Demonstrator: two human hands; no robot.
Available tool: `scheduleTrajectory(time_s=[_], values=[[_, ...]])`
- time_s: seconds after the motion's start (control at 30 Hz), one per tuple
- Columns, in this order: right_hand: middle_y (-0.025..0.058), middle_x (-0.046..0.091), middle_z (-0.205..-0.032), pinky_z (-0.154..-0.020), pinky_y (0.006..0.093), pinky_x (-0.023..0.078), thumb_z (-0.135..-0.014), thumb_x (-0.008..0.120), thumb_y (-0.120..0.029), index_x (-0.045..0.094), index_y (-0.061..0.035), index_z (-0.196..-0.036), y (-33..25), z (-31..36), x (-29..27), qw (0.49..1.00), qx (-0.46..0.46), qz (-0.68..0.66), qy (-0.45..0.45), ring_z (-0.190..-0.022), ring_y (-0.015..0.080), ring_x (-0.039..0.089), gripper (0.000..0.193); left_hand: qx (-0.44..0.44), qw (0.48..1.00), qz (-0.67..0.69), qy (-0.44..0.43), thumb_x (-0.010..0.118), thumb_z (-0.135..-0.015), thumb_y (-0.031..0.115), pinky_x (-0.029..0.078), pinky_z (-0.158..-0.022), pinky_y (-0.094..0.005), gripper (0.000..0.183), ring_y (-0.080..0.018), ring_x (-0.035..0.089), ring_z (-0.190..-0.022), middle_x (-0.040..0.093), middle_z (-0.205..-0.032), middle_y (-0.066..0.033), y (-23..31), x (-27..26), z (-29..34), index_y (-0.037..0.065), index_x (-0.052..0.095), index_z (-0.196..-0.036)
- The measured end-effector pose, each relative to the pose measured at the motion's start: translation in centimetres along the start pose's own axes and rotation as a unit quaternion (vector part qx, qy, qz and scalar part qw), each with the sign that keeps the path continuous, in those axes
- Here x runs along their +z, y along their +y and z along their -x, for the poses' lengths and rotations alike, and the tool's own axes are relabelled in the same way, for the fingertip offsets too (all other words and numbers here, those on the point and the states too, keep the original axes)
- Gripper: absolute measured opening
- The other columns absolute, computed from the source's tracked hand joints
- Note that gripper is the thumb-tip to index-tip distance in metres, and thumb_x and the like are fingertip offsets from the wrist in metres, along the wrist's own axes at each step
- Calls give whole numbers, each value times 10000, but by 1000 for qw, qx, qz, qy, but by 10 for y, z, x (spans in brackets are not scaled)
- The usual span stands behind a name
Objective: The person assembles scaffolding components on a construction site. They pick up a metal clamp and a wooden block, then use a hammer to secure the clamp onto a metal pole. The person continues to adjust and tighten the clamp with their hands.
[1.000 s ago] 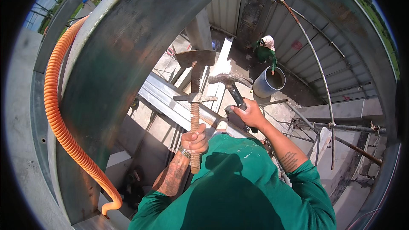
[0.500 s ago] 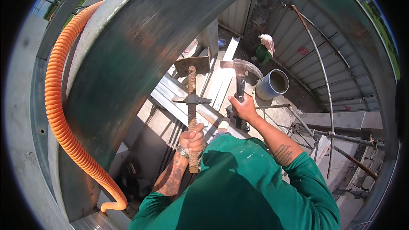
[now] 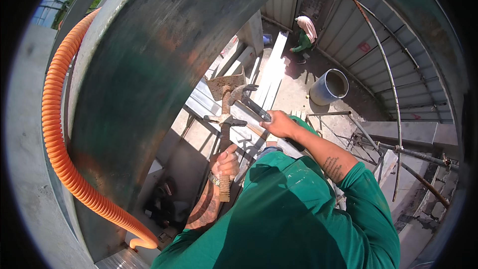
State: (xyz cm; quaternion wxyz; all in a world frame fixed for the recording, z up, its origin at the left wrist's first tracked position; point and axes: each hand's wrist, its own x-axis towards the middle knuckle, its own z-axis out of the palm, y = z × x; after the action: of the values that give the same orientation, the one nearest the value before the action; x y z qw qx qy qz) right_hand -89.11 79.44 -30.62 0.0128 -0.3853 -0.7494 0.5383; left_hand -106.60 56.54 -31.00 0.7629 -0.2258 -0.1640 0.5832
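Observation:
A rusty threaded screw jack (image 3: 225,134) stands roughly upright in front of me, with a bent plate (image 3: 219,85) at its top and a winged nut (image 3: 234,121) partway down. My left hand (image 3: 227,163) is closed around its lower threaded shaft, which pokes out below the fist. My right hand (image 3: 280,123) grips the dark handle of a claw hammer (image 3: 256,108). The hammer's head overlaps the shaft between plate and nut; whether it touches the metal I cannot tell.
A large steel beam (image 3: 144,84) and an orange corrugated hose (image 3: 54,119) fill the left. Far below, a person in green with a pink head cloth (image 3: 307,29) is near a blue drum (image 3: 329,88). Scaffold tubes (image 3: 386,69) stand to the right.
My right hand has swung the hammer leftward and down, bringing its head from beside the jack to its shaft. My left hand keeps its hold. The person below has come further into view.

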Motion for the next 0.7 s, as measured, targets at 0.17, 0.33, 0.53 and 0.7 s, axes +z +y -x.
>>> scheduleTrajectory(time_s=[0.17,0.33,0.53,0.7], values=[[179,718,-849,-749,372,529,-894,734,-267,667,17,-1147,-6,14,22,988,-26,-139,66,-777,203,672,386,8,999,33,-23,493,-1041,59,393,-419,-204,303,-23,415,-413,355,-564,42,8,-18,13,-79,516,-1309],[174,689,-785,-732,401,536,-876,718,-268,675,-9,-1114,30,-10,53,997,14,72,34,-707,249,672,354,22,997,68,23,517,-1014,61,381,-408,-205,99,-27,438,-411,382,-563,37,-7,8,-1,5,490,-938],[171,672,-755,-735,409,520,-841,738,-275,673,5,-970,3,31,-13,974,150,-115,121,-736,288,682,315,44,994,88,44,537,-982,72,372,-411,-206,180,-28,436,-420,386,-571,43,-5,-2,-4,72,424,-843],[181,699,-829,-765,405,519,-838,748,-293,690,-14,-989,100,100,-34,935,232,-108,244,-800,315,680,323,77,970,113,203,504,-1027,160,425,-477,-238,246,-56,426,-429,377,-566,50,37,-38,9,106,436,-798]])
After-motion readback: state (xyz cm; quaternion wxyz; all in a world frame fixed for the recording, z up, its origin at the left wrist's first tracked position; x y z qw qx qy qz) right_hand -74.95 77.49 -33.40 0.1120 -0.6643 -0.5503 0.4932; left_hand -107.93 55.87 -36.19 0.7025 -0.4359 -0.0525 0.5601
